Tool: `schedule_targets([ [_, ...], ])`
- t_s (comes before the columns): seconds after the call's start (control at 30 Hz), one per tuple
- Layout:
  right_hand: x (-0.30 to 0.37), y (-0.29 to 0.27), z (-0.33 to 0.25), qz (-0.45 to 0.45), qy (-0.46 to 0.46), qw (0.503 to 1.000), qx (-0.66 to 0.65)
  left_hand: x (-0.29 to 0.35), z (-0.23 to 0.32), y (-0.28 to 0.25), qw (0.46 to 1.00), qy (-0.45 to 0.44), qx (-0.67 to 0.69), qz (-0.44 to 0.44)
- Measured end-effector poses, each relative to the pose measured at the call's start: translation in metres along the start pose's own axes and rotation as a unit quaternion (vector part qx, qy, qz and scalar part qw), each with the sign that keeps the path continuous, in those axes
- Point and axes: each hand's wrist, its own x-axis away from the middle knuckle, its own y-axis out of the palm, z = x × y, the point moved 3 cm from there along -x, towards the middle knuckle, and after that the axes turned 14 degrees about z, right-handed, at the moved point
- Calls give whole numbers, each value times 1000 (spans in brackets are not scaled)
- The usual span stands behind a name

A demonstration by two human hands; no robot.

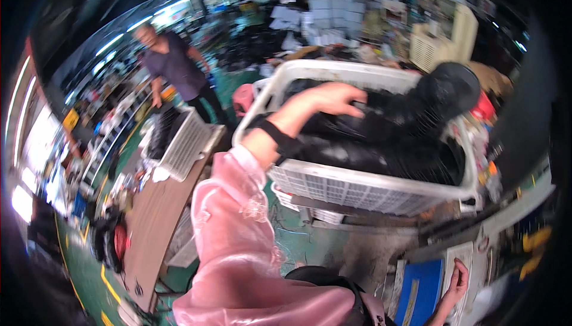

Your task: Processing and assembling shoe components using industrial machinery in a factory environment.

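My left hand (339, 99), at the end of a pink sleeve with a black band at the wrist, reaches over a large white plastic basket (369, 180). Its fingers are apart and slightly bent, just above or touching the shiny black boots (369, 153) that fill the basket; blur hides whether they touch. One boot (450, 90) sticks up past the right rim, its rounded end raised. Low on the right, my right hand (457, 281) is held with loosely curled fingers and nothing visible in it, beside a blue panel (420, 290) on a light-coloured machine.
A brown table (158, 219) stands to the left, with a second white basket (185, 150) of black items at its far end. Beyond it another person (179, 64) stands. Stacked boxes (330, 4) and a cream plastic chair (438, 43) are at the back.
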Motion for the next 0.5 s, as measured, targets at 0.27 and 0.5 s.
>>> schedule_targets([
  [0.27, -50, 94, -167, 34, -232, 963, -133, 1, 239, -7, 926, 264, 206, 174],
  [0.5, 4, -8, -150, 18, -134, 988, -69, -7, 339, 74, 823, 218, 522, 56],
])
